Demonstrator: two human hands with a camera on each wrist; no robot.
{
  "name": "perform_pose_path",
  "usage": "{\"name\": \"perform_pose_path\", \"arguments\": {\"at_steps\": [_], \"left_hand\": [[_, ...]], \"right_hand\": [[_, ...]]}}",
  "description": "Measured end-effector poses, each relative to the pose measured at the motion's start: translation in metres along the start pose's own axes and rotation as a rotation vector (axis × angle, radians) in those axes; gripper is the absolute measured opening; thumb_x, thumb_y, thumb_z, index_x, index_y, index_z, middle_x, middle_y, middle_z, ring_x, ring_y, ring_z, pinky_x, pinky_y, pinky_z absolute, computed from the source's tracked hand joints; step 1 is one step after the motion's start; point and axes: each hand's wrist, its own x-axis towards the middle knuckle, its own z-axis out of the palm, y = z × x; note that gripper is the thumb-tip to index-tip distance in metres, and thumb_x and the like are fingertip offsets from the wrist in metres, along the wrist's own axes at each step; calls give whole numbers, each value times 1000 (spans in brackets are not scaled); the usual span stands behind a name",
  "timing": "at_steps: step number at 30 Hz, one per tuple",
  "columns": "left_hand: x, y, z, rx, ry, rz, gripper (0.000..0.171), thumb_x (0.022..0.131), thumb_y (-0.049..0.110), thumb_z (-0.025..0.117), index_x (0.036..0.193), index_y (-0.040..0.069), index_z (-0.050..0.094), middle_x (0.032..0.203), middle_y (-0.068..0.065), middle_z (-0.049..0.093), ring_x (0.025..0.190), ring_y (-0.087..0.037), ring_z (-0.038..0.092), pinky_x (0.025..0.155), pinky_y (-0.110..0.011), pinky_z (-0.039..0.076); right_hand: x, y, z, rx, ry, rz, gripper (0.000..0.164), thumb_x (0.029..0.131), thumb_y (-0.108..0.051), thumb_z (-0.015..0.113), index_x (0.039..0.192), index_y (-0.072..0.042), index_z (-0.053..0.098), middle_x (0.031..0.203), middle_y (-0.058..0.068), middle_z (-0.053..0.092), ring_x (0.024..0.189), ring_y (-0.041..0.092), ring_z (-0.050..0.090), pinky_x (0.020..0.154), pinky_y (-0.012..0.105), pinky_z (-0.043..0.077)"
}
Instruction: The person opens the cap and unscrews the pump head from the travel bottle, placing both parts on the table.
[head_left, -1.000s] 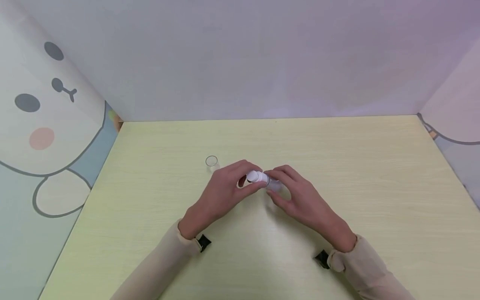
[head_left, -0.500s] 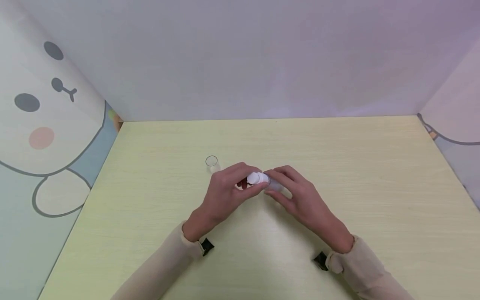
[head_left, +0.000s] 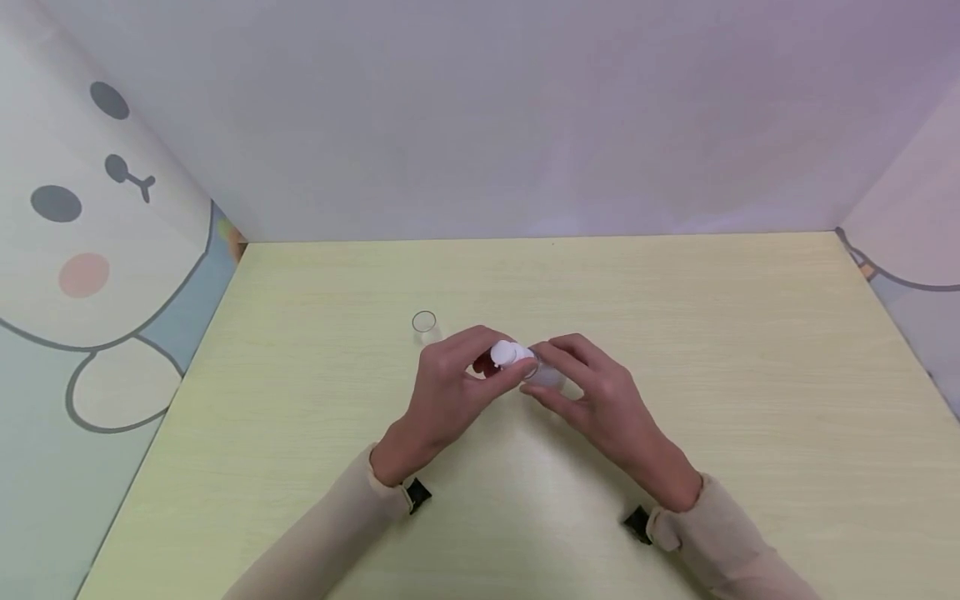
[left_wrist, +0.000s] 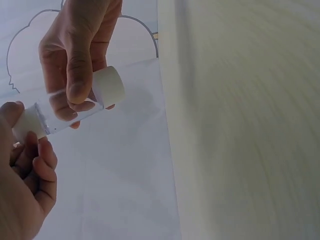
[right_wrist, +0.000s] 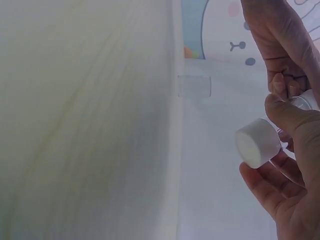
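Note:
Between the two hands is a small clear bottle (head_left: 550, 377), tilted, with white parts at both ends. My left hand (head_left: 448, 383) pinches its white cap (head_left: 504, 353) between thumb and fingers, as the left wrist view also shows. My right hand (head_left: 603, 396) grips the clear body, thumb on one side and fingers on the other. The thick white end piece (right_wrist: 257, 143) sticks out past the right fingers in the right wrist view. Part of the bottle is hidden behind the fingers.
A small clear cup (right_wrist: 195, 86) stands on the pale wooden table (head_left: 712, 333), just beyond my left hand. A plain light wall (head_left: 525, 125) rises at the table's far edge. Cartoon-printed panels (head_left: 82, 275) flank the table.
The right hand has shifted slightly left and down, and more of the clear body shows between the hands. The capped end has tipped a little to the left. The cup stays in place.

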Motion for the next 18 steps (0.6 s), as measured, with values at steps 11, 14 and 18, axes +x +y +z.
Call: {"name": "perform_pose_path", "arguments": {"at_steps": [11,14,18], "left_hand": [[0,-2,3,51,7,66,27,77,19,93,88,10,71,78,4,68,67,-7,56,63,-15,49],[0,-2,3,67,9,81,29,75,20,95,88,10,71,77,4,67,67,-8,54,63,-15,47],[-1,-2,2,97,-4,98,30,76,20,94,88,10,69,77,4,65,68,-10,53,61,-20,48]], "right_hand": [[1,1,1,17,-36,17,43,79,-9,91,115,-9,66,111,0,65,100,12,64,87,20,54],[0,2,2,22,-47,27,43,80,-8,90,114,-9,65,110,-1,64,98,11,63,85,21,54],[-1,2,1,21,-65,45,41,82,-10,89,114,-9,63,109,-2,62,98,10,62,84,23,55]]}}
